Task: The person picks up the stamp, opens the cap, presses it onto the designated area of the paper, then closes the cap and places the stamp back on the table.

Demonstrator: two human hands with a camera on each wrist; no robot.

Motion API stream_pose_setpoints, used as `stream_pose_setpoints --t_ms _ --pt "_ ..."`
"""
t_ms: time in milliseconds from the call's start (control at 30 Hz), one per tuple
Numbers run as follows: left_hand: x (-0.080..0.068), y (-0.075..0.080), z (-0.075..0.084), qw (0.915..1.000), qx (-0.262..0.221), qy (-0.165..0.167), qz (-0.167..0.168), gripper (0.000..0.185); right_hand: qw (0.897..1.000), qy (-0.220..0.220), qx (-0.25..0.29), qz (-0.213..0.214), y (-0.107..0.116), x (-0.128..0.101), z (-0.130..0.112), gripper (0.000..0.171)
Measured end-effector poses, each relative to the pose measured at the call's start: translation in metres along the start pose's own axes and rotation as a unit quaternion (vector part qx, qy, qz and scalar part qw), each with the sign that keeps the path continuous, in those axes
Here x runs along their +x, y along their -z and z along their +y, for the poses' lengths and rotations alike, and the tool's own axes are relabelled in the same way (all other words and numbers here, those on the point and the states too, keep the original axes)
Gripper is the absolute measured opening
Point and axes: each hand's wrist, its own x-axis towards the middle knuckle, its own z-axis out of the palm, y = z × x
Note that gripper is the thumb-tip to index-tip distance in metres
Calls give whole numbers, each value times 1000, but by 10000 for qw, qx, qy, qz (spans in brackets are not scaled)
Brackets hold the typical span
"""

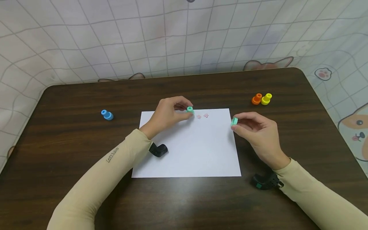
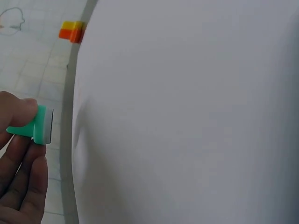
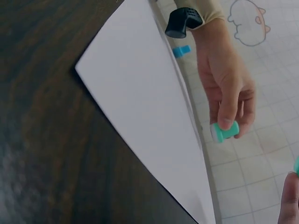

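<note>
I have my left hand (image 1: 169, 113) pinching a small green plastic stamp body (image 1: 190, 110) between thumb and fingertips, held at the far edge of the white sheet of paper (image 1: 189, 150) that lies on the dark wooden table (image 1: 57, 134). Just right of that stamp, two small red stamped marks (image 1: 202, 116) sit on the paper. My right hand (image 1: 257, 131) hovers off the sheet's right edge, its fingertips clamped on the matching green plastic cap (image 1: 234, 121); the two hands are well apart, with the marks between them. From the left wrist view the stamp (image 2: 39, 125) sits at my fingertips beside the paper. Farther right stand an orange stamp (image 1: 256, 99) and a yellow stamp (image 1: 266, 98), touching; a blue stamp (image 1: 107, 114) lies well to the left
</note>
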Motion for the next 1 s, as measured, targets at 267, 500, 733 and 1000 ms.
stream_pose_setpoints --t_ms 267,500,733,1000 --pt "4 -1 0 9996 68 156 -215 21 10000 -4 40 -50 0 0 0 34" --pt "6 -7 1 9992 193 109 -325 20 10000 4 -63 -36 -1 -1 1 34" --pt "6 -9 -1 9988 317 179 -337 20 9997 -22 -242 -42 -1 -1 1 35" --pt "7 -9 -1 9985 347 187 -371 19 9996 -42 -282 -39 0 0 1 35"
